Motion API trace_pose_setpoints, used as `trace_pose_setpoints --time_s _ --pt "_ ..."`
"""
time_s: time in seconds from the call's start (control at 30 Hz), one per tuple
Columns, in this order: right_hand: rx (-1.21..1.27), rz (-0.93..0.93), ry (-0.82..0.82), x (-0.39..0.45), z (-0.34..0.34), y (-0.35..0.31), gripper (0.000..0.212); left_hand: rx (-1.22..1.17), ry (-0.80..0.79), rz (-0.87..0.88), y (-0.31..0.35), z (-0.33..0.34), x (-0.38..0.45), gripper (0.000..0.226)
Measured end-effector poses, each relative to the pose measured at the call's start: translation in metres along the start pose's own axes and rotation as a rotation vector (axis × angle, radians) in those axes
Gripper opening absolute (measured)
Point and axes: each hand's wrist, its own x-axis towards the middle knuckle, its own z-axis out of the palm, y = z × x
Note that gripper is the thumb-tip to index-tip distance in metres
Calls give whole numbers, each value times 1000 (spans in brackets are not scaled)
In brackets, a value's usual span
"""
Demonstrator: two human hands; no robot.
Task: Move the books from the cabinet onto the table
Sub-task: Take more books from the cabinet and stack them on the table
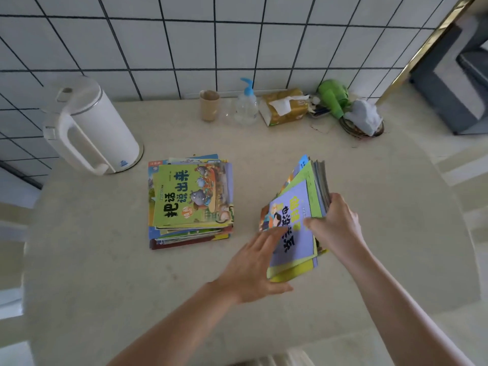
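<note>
Two piles of books were on the table point(92, 260). One stack point(190, 200), topped by a green cover, lay flat near the middle, just right of a white kettle point(89, 128). Right of it, a second bundle of books point(298, 220) with a purple cover on top was tilted, its near end low. The right hand point(334, 223) grasped this bundle at its right edge, thumb over the cover. The left hand point(253, 268) lay flat and unclenched, fingers against the bundle's left side. Along the far tiled wall point(184, 43) stood a cup point(209, 105), a pump bottle point(247, 107) and a tissue pack point(285, 107).
</note>
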Motion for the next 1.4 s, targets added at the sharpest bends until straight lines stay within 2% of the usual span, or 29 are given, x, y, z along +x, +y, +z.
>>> trace_pose_setpoints --time_s 0.1,0.27,0.37,0.47,0.63,0.77,0.87,0.97,1.0,1.07,1.13,1.27,1.4 --pt "65 23 12 4 -5 5 29 37 90 -6 14 33 12 105" --pt "100 -17 -13 0 -9 17 23 -150 518 -76 36 87 31 77" --pt "97 -78 -64 -11 -9 33 23 -221 604 -135 47 108 34 87" --pt "140 -149 -126 -21 -10 44 27 -260 605 -201 50 117 29 88" --pt "190 -245 -383 -5 -14 63 34 -371 606 -360 37 123 11 78" --pt "120 -386 -402 51 -21 87 5 -382 563 -370 29 114 2 68" --pt "61 -361 -417 102 -24 104 46 -380 522 -380 26 114 0 68" --pt "-46 -494 -592 135 -17 102 96 -358 488 -355 24 117 -2 64" --pt "-14 -519 -669 143 -14 98 102 -354 482 -347 25 116 -2 62" --pt "38 -501 -839 150 -9 86 89 -348 469 -346 27 115 -1 66" --pt "-3 -536 -934 153 -8 82 74 -361 452 -355 23 114 -2 67" --pt "27 -588 -897 160 -4 82 50 -374 398 -365 8 96 -6 63" --pt "116 -577 -845 156 -4 90 43 -484 299 -371 -9 69 -1 61"
